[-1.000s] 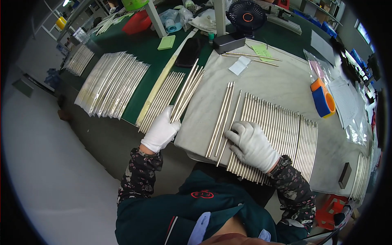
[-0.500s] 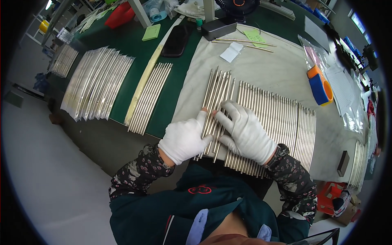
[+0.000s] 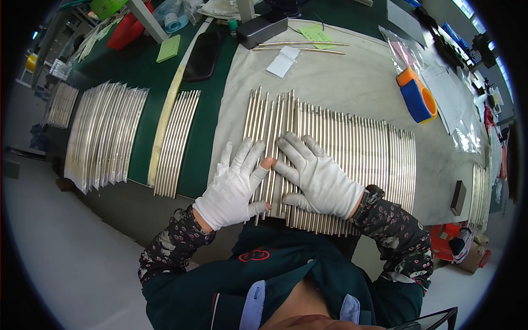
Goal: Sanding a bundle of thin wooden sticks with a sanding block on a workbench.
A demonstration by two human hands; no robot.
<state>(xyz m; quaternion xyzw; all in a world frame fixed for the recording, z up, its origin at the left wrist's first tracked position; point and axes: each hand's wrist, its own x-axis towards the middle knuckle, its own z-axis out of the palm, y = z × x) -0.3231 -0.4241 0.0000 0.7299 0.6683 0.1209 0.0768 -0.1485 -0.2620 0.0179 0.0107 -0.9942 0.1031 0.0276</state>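
Thin silvery metal rods lie side by side in a wide row (image 3: 360, 148) on a pale cloth (image 3: 236, 82) before me. My left hand (image 3: 225, 192), in a white glove with bare thumb and index fingertips, rests spread over the looser rods (image 3: 258, 110) at the row's left end. Flat on the rods to its right lies my right hand (image 3: 322, 181), gloved likewise, its fingers stretched out. The two index fingertips nearly meet above the rods. Several of these left-end rods stick out farther at the top than the rest. Palms and fingers hide parts of them.
Left on the green table are a smaller rod bundle (image 3: 177, 146), a yellowish strip (image 3: 168, 121), plastic-wrapped rods (image 3: 107, 137) and a dark phone (image 3: 202, 58). Farther back sits a black box (image 3: 262, 30). An orange-and-blue tape roll (image 3: 417, 98) stands right, near papers (image 3: 445, 96).
My left hand has spread its fingers flat over the rods. The loose left-end rods, fanned and tilted before, now lie straighter and closer to the row. The whole view has shifted slightly.
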